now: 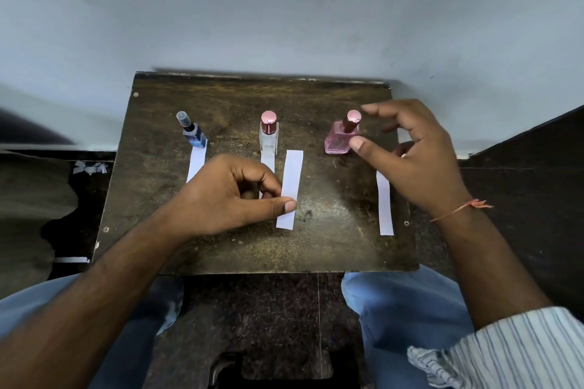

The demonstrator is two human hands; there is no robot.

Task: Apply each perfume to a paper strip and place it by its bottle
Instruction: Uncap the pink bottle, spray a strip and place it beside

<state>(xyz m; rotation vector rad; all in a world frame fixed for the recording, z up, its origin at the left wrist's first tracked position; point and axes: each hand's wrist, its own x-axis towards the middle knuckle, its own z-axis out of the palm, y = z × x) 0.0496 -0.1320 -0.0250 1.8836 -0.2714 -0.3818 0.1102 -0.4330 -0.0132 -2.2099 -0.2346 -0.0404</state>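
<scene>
Three perfume bottles are lined up on a worn wooden table [221, 249]. The clear bottle [269, 136] is taken as the landmark. Just in front of it and slightly to its right, a paper strip [290, 189] is pinched by the left hand [227, 196]. To its right, the pink bottle [342, 136] is approached by the right hand [410, 151], whose fingers are spread and relaxed, nothing grasped. To its left, a blue bottle [192, 131] is seen.

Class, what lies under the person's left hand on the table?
Two paper strips run under the left hand; their near ends are covered. It pinches a third strip.
</scene>
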